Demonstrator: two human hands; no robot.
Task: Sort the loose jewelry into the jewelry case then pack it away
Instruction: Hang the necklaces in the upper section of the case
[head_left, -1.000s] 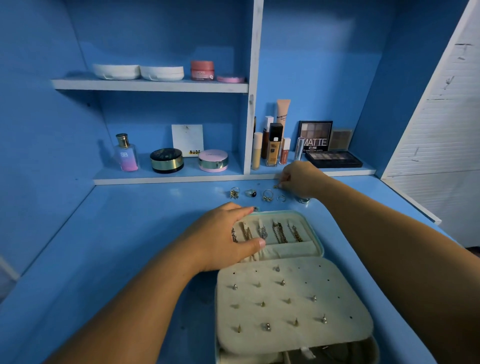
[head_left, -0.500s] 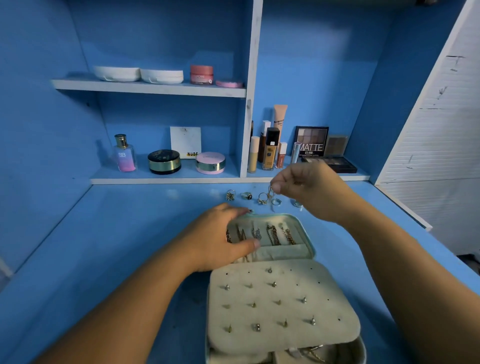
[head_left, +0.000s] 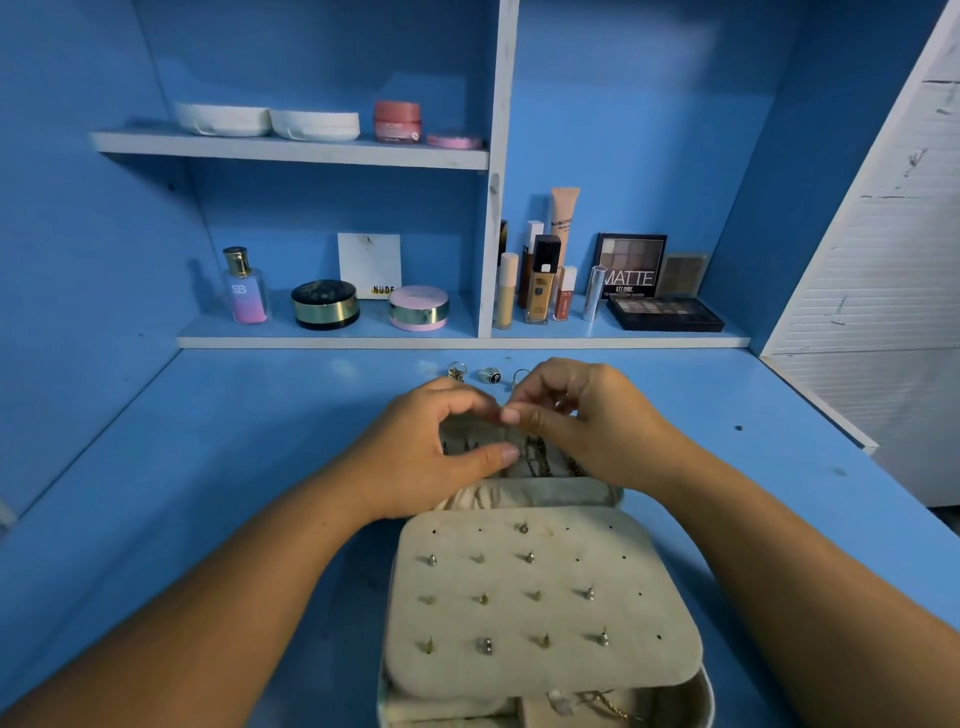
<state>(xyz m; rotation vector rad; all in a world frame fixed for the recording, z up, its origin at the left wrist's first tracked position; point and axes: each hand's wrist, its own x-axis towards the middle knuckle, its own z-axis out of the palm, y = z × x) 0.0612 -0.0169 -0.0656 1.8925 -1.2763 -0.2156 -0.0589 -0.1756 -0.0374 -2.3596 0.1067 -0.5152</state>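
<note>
The beige jewelry case (head_left: 576, 494) lies open on the blue desk. Its earring panel (head_left: 550, 618), studded with several earrings, is nearest me. Behind it the lid section holds several hanging chains (head_left: 537, 456). My left hand (head_left: 426, 457) grips the lid's far edge, thumb on the lining. My right hand (head_left: 592, 421) hovers over the same section with its fingertips pinched on a small piece of jewelry that is mostly hidden, touching my left fingertips. Three loose rings (head_left: 490, 375) lie in a row just beyond my hands.
Cosmetics fill the low shelf (head_left: 457, 340) behind the desk: a perfume bottle (head_left: 244, 288), compacts (head_left: 418, 307), foundation tubes (head_left: 543, 280) and eyeshadow palettes (head_left: 665, 312). White bowls (head_left: 270, 122) and a pink jar sit on the upper shelf. A white slatted panel (head_left: 883, 270) stands at right.
My right hand lifted a small piece from the row of rings and carried it back over the case lid, meeting my left hand's fingertips. My left hand stayed on the lid.
</note>
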